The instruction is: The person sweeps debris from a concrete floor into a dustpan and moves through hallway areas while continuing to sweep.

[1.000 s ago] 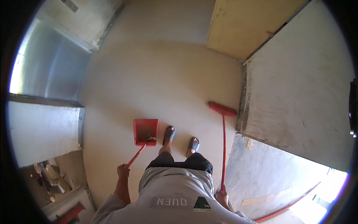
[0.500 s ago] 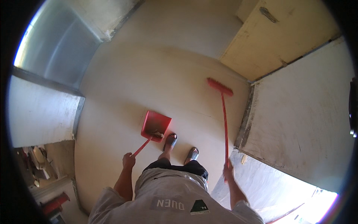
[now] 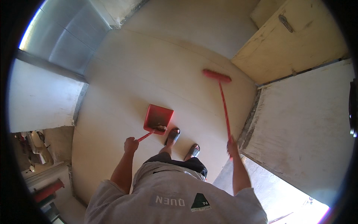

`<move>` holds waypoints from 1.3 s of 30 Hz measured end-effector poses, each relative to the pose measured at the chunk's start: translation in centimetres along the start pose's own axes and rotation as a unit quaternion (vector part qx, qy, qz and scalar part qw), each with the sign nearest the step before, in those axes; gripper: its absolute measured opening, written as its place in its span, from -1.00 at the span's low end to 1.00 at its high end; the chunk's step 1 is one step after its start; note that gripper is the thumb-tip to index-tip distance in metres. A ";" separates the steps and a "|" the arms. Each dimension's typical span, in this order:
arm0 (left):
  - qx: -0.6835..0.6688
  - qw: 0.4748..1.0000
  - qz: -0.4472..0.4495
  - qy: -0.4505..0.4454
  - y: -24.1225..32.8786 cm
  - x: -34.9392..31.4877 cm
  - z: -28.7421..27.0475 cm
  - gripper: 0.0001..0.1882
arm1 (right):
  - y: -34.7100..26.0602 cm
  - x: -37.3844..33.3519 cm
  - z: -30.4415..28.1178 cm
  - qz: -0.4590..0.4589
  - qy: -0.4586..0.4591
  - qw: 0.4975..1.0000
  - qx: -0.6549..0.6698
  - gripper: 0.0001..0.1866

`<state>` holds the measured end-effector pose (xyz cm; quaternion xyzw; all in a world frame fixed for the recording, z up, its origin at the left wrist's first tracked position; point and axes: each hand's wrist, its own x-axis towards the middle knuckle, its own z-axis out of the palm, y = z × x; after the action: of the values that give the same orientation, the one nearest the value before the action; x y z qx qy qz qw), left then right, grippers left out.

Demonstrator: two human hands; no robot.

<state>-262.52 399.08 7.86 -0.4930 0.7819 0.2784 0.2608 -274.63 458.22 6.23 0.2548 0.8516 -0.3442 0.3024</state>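
Note:
My left hand (image 3: 131, 144) is closed round the handle of a red dustpan (image 3: 151, 117), which is at floor level in front of my left foot. A small heap of greyish debris (image 3: 160, 128) lies inside the pan by the handle end. Out to the right, my right hand (image 3: 232, 148) grips the long red patterned handle of a broom (image 3: 226, 104). The broom's wide red head (image 3: 217, 76) is ahead and to the right on the pale floor, well apart from the dustpan.
My sandalled feet (image 3: 193, 150) stand between the two tools. A yellowish door (image 3: 294, 41) and a scuffed white wall (image 3: 305, 123) border the right side. At left are a white wall (image 3: 44, 95), a shiny grey panel (image 3: 67, 37) and a doorway with a motorbike (image 3: 39, 149) beyond.
My right hand has moved forward, carrying the broom head farther ahead and slightly left. The dustpan and my left hand have shifted slightly forward in view, and the whole view has turned a little.

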 end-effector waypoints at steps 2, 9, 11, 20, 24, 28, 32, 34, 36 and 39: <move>0.055 0.998 0.006 -0.026 1.9 -0.4 -0.7 -0.62 | 7.3 -6.7 2.5 -0.004 0.023 0.998 -0.050 -0.45; 0.136 0.988 0.069 -0.003 3.0 -1.9 -2.2 -0.72 | 17.7 -34.6 4.5 0.110 -0.012 0.984 -0.142 -0.41; 0.140 0.988 0.061 -0.017 4.3 -2.5 -3.1 -0.72 | 18.7 -38.6 4.1 0.142 -0.024 0.974 -0.177 -0.42; 0.178 0.982 0.061 -0.028 4.9 -3.1 -3.5 -0.69 | 11.1 -34.1 1.9 0.075 0.033 0.993 -0.082 -0.50; 0.167 0.983 0.054 -0.044 4.9 -4.0 -4.5 -0.67 | 7.6 -18.8 4.2 -0.081 0.055 0.993 -0.072 -0.50; 0.200 0.976 0.070 -0.056 3.1 -2.1 -3.2 -0.68 | -4.1 -4.1 5.5 -0.151 0.055 0.982 -0.098 -0.48; 0.158 0.984 0.069 -0.044 4.3 -4.0 -4.6 -0.67 | -14.5 5.7 6.7 -0.174 0.047 0.982 -0.061 -0.46; 0.154 0.985 0.060 -0.047 3.2 -4.2 -4.4 -0.67 | -23.2 3.5 5.9 -0.112 -0.015 0.990 -0.085 -0.46; 0.133 0.989 0.057 -0.039 2.6 -4.7 -4.2 -0.66 | -25.0 1.9 6.1 -0.072 -0.050 0.990 -0.114 -0.46; 0.149 0.986 0.058 -0.055 1.7 -4.1 -3.9 -0.64 | -18.0 1.7 7.1 -0.135 -0.024 0.974 -0.179 -0.45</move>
<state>-263.02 399.53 13.74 -0.3867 0.8262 0.2003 0.3574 -284.98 441.92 8.70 0.0712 0.9184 -0.2293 0.3144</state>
